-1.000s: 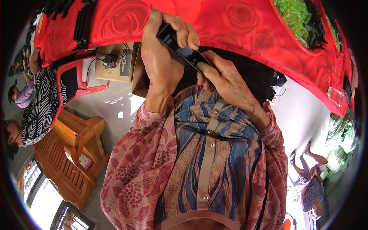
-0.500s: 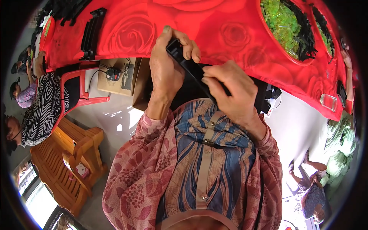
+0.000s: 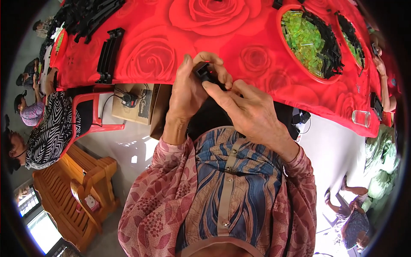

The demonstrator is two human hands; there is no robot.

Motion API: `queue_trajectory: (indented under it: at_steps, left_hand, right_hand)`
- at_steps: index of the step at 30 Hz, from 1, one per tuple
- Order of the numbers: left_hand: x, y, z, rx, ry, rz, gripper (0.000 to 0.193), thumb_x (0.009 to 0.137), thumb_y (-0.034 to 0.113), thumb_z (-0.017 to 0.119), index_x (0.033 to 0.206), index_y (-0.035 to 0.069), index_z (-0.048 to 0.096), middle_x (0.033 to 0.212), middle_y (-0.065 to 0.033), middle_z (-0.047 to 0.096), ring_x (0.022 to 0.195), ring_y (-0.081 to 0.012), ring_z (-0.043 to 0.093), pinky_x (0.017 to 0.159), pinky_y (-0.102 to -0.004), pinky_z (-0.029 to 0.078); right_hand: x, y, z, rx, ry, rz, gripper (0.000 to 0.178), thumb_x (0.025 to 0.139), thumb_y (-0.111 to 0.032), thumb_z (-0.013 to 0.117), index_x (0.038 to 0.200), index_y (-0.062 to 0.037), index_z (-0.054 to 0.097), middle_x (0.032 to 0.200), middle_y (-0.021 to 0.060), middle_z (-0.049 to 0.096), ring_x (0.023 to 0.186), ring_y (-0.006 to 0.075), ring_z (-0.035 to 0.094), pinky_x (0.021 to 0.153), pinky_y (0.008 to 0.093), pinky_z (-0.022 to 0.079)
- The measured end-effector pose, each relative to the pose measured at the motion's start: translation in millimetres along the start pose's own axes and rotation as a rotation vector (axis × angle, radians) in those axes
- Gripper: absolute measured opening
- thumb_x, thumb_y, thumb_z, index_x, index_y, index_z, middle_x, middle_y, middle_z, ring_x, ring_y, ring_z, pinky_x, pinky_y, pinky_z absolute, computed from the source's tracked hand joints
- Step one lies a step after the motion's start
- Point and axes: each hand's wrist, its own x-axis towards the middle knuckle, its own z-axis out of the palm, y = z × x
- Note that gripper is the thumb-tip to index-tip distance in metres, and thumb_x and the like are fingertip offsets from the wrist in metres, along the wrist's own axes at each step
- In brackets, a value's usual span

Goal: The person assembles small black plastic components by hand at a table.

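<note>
A long black plastic part (image 3: 202,70) with a squared, hollow end is held between my hands, just off the near edge of the table. My left hand (image 3: 187,92) wraps round it from the left, fingers curled over the far side and thumb upright. From the right, my right hand (image 3: 248,105) grips the same part, its index finger or thumb pressed close to the squared end. My fingers cover most of its length. On the cloth to the left lies a row of similar black strips (image 3: 110,55), side by side.
A red rose-print cloth (image 3: 150,64) covers the table. A red tray (image 3: 283,40) at the right holds green translucent pieces (image 3: 302,36) and black pieces (image 3: 332,51). More black strips (image 3: 92,17) are heaped far left. A glass (image 3: 361,118) stands near the right edge. Other people sit at both sides.
My right hand has moved up toward the black part's squared end, and less of the part shows now. The view has shifted, so more of the tabletop is visible.
</note>
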Motion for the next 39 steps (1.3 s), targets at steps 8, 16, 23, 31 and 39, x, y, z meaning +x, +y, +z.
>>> queue_trajectory:
  at_steps: [8, 16, 23, 31, 39]
  left_hand:
    - [-27, -2, -40, 0.386, -0.058, -0.304, 0.056, 0.065, -0.003, 0.086, 0.115, 0.002, 0.061, 0.108, -0.0044, 0.067, 0.101, -0.0137, 0.062, 0.091, -0.0306, 0.051]
    - [-25, 0, -42, 0.679, -0.066, -0.251, 0.047, 0.066, 0.005, 0.087, 0.108, 0.003, 0.065, 0.098, -0.0017, 0.068, 0.096, -0.0114, 0.062, 0.087, -0.0291, 0.052]
    - [-23, -6, -34, 0.582, -0.069, 0.101, 0.036, 0.070, -0.006, 0.080, 0.102, 0.000, 0.064, 0.104, -0.0124, 0.068, 0.096, -0.0197, 0.066, 0.089, -0.0356, 0.054]
    - [-30, -33, -11, 0.814, 0.152, 0.441, 0.036, 0.072, -0.008, 0.077, 0.102, -0.001, 0.059, 0.109, -0.0158, 0.064, 0.101, -0.0203, 0.065, 0.089, -0.0326, 0.054]
    - [-35, -50, -9, 0.971, 0.214, 0.574, 0.034, 0.071, -0.005, 0.078, 0.101, -0.002, 0.061, 0.105, -0.0160, 0.065, 0.095, -0.0216, 0.067, 0.085, -0.0330, 0.055]
  right_hand:
    - [2, 6, -7, 0.018, -0.078, -0.059, 0.065, 0.070, -0.003, 0.068, 0.133, -0.0070, 0.055, 0.069, 0.0008, 0.055, 0.073, 0.0179, 0.053, 0.056, 0.0299, 0.048]
    - [1, 9, -6, 0.047, -0.011, -0.175, 0.063, 0.068, -0.005, 0.068, 0.130, -0.0092, 0.060, 0.063, 0.0006, 0.040, 0.073, 0.0161, 0.051, 0.056, 0.0282, 0.044]
    - [-7, 1, -18, 0.209, 0.446, 0.316, 0.043, 0.076, 0.007, 0.072, 0.118, -0.0004, 0.062, 0.091, 0.0085, 0.070, 0.062, 0.0103, 0.058, 0.060, 0.0232, 0.049]
    - [-15, -3, -22, 0.618, 0.411, 0.796, 0.052, 0.082, 0.010, 0.066, 0.131, 0.0023, 0.048, 0.090, 0.0073, 0.071, 0.069, 0.0038, 0.059, 0.061, 0.0161, 0.045]
    - [-23, 7, -9, 0.716, 0.423, 0.892, 0.048, 0.085, 0.010, 0.062, 0.130, 0.0025, 0.047, 0.092, 0.0123, 0.072, 0.070, 0.0060, 0.062, 0.058, 0.0171, 0.045]
